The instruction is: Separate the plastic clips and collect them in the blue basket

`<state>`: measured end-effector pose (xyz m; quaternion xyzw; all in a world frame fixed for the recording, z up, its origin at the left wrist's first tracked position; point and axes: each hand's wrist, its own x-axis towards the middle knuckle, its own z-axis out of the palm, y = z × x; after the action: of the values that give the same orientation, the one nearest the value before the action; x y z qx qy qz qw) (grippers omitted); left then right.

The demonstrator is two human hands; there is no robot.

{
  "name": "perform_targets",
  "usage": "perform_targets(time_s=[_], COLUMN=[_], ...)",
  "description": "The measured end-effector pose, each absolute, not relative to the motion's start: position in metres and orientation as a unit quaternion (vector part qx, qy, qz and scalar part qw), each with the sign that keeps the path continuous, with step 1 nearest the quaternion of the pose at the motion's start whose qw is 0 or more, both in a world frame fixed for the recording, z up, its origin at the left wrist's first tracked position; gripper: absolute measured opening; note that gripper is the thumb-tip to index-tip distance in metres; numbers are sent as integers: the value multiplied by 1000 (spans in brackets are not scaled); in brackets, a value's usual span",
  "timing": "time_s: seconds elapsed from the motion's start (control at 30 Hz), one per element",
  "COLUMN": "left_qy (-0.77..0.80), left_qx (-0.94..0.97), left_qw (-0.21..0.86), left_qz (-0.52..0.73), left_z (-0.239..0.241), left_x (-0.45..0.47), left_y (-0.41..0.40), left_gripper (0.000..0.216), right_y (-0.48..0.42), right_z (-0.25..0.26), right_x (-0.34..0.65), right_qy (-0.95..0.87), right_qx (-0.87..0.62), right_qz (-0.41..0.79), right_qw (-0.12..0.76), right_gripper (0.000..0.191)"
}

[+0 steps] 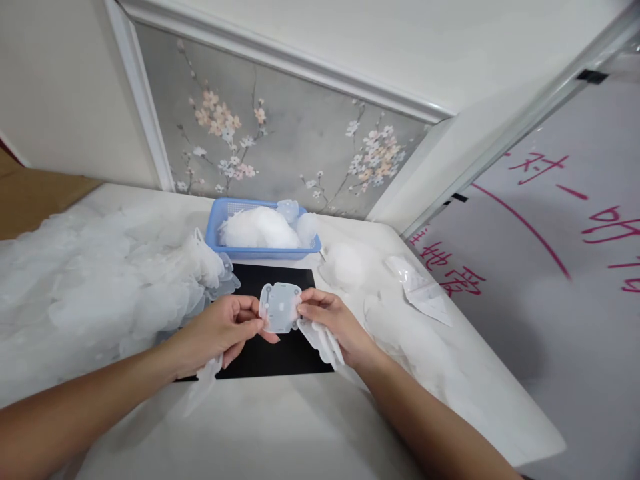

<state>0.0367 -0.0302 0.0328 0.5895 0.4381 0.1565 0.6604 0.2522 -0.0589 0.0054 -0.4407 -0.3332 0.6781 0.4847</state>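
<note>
Both hands pinch one small translucent plastic piece (281, 308), flat and squarish with rounded, notched edges and small round marks near its corners. My left hand (227, 330) grips its left edge between thumb and fingers; a whitish plastic strip (207, 373) hangs under that palm. My right hand (333, 320) holds the right edge. Several more translucent pieces (320, 341) fan out below the right fingers, apparently tucked in that palm. The held piece is above a black mat (265, 357) on the white table.
A large heap of translucent pieces (90, 280) covers the table's left side. Behind the mat stands a blue basket (260, 253) with white contents. More whitish pieces (400, 333) and a clear bag (423, 293) lie to the right. A whiteboard (565, 320) flanks the table's right edge.
</note>
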Motion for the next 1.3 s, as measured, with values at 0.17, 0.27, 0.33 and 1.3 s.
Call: perform_targets(time_s=[0.17, 0.27, 0.33, 1.3], left_qy=[442, 433, 420, 354], left_qx=[595, 609, 626, 590], left_qw=[656, 646, 635, 693], left_qz=[142, 155, 169, 213], left_z=[32, 31, 31, 21], left_x=[36, 36, 36, 47], left_y=[-31, -32, -33, -38], left_gripper=[23, 26, 28, 35], right_y=[-60, -60, -60, -77], right_z=[6, 5, 5, 6], right_x=[252, 251, 250, 212], right_qy=[-340, -344, -345, -380], right_qx=[-448, -442, -441, -454], right_qz=[664, 662, 660, 612], right_qw=[493, 498, 501, 523], right_gripper=[27, 27, 28, 32])
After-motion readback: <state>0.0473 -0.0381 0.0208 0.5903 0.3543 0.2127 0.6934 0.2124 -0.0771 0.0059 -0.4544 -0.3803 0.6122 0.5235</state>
